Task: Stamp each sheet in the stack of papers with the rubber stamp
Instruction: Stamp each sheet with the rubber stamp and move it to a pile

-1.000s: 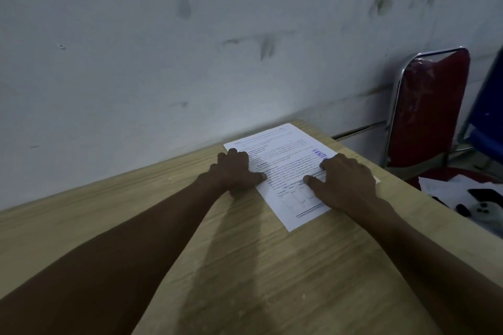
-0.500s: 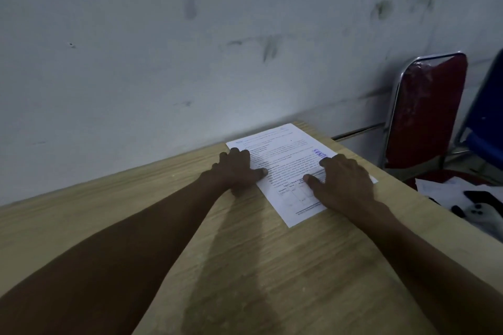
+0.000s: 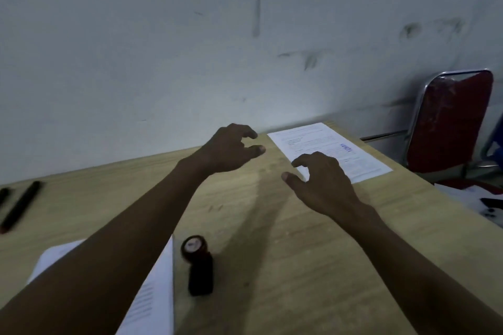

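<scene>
A printed sheet (image 3: pixel 353 155) with a purple stamp mark lies at the far right corner of the wooden table (image 3: pixel 285 239). My left hand (image 3: pixel 231 149) hovers left of it, fingers curled apart and holding nothing. My right hand (image 3: pixel 324 182) hangs over the sheet's near left corner, fingers spread and empty. A dark rubber stamp (image 3: pixel 198 266) stands on the table near me, between my forearms. Just left of it lies the stack of papers (image 3: pixel 155 299), mostly hidden under my left forearm.
Two dark pens (image 3: pixel 19 207) lie at the table's left edge. A red chair (image 3: pixel 451 122) with a metal frame stands beyond the table's right end, with white papers and dark objects (image 3: pixel 490 204) on its seat. A grey wall runs behind the table.
Both hands have lifted off the stamped sheet and drawn back toward me. The view has tilted down and left, bringing the stamp, the paper stack and the pens into sight.
</scene>
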Available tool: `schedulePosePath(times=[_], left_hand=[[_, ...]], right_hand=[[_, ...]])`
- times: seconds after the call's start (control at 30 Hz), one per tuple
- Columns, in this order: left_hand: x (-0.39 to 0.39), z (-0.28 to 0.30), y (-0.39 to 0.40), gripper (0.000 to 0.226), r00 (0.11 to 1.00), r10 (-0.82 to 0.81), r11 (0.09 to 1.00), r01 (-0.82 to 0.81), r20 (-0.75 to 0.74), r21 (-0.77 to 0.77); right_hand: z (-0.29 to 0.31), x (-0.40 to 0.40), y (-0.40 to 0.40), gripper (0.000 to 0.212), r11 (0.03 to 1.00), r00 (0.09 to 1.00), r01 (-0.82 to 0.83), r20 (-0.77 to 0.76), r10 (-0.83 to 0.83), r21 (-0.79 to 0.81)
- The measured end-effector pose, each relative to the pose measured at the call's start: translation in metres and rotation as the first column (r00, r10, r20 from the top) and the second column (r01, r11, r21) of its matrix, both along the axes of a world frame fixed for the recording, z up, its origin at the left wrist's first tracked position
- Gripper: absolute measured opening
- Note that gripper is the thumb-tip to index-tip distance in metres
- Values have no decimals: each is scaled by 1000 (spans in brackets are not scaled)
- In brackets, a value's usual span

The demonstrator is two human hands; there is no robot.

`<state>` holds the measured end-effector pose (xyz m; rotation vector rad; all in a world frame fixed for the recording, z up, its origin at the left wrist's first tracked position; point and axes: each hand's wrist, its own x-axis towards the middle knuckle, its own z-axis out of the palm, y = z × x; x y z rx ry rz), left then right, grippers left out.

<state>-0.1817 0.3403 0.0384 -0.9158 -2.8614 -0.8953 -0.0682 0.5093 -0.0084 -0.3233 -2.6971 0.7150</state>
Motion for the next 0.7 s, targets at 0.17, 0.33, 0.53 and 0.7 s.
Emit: schedulePosePath(times=[0.17,0.33,0.53,0.7], left_hand=[[49,13,-81,39,994,96,989,-88,-60,123],[92,8,-152,31,975,213,957,-195,-63,213],[129,-13,-217,26,961,276,933,-260,-31,250],[140,-35,-254,26,957,289,934,-286,14,215]], right_hand=[[10,33,-74,39,984,986,-162,-50,159,-68],[15,59,-140,45,980,980,-194,-50,192,-38],[16,76,-185,73,979,982,-94,181,60,183],[7,78,-201,57,968,960,-113,274,49,222]])
